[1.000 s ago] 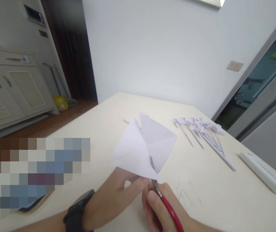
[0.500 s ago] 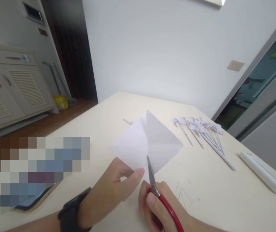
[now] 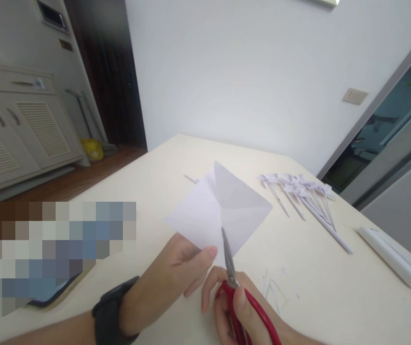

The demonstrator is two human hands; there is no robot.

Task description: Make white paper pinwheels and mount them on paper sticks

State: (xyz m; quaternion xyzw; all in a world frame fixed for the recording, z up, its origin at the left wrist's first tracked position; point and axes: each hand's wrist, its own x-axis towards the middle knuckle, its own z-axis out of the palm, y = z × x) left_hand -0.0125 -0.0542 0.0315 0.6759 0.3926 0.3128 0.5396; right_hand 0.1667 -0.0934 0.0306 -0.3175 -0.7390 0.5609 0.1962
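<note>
A square of white paper (image 3: pixel 241 196), creased along its diagonals, is held up above the table with one corner toward me. My left hand (image 3: pixel 187 266) pinches it near the lower corner, thumb on top and fingers underneath. In my right hand (image 3: pixel 241 306) are scissors (image 3: pixel 229 263) with red handles, their blades pointing away from me. The blades lie along the lower diagonal crease, tips near the middle of the sheet. Thin paper scraps (image 3: pixel 275 287) lie on the table to the right of the scissors.
Several white paper pinwheels (image 3: pixel 295 184) on paper sticks lie at the back right of the table (image 3: pixel 147 187). A long white case-like object (image 3: pixel 394 256) rests by the right edge. Behind the paper, a stick (image 3: pixel 191 178) pokes out. A pixelated device (image 3: pixel 61 258) stands at left.
The scissor handles have spread a little wider, and my right thumb has lifted. The paper has tilted slightly, and the view has shifted a little.
</note>
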